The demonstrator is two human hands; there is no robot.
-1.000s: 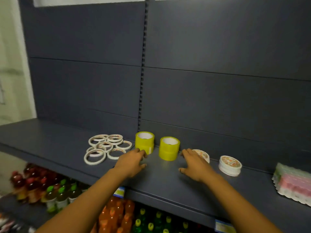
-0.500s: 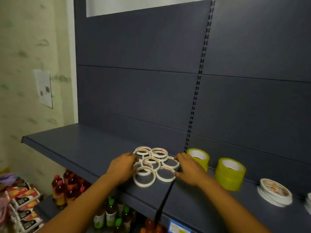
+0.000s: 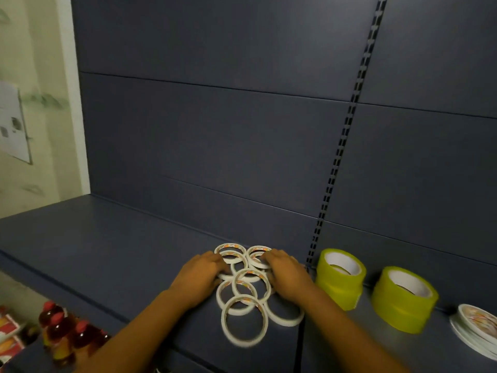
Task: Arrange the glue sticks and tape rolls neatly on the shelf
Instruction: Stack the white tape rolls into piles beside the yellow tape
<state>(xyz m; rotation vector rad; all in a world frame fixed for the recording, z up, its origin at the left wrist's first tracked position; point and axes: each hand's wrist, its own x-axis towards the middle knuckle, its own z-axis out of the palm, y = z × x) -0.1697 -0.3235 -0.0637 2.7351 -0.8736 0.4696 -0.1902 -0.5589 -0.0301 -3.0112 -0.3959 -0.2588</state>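
Resting on a dark blue shelf (image 3: 102,254), a cluster of thin white tape rings (image 3: 243,289) lies flat and overlapping near the shelf's front edge, just left of the slotted upright (image 3: 347,146) in the back panel. The left hand (image 3: 200,275) lies palm down on the left side of the cluster, fingers loosely extended and touching the rings there. The right hand (image 3: 287,275) lies palm down on the right side, fingers likewise relaxed and laid over the rings at the back; neither hand is curled round anything. One ring (image 3: 244,320) sits nearest the front edge, partly over its neighbours. Just right of the right hand stand two stacks of yellow tape rolls (image 3: 340,278), the second stack (image 3: 404,298) a little further right, both upright near the back panel. At the right edge of the view lies a flat stack of white printed rolls (image 3: 477,329), cut off. Below the shelf, at the lower left, red bottles (image 3: 61,329) show.
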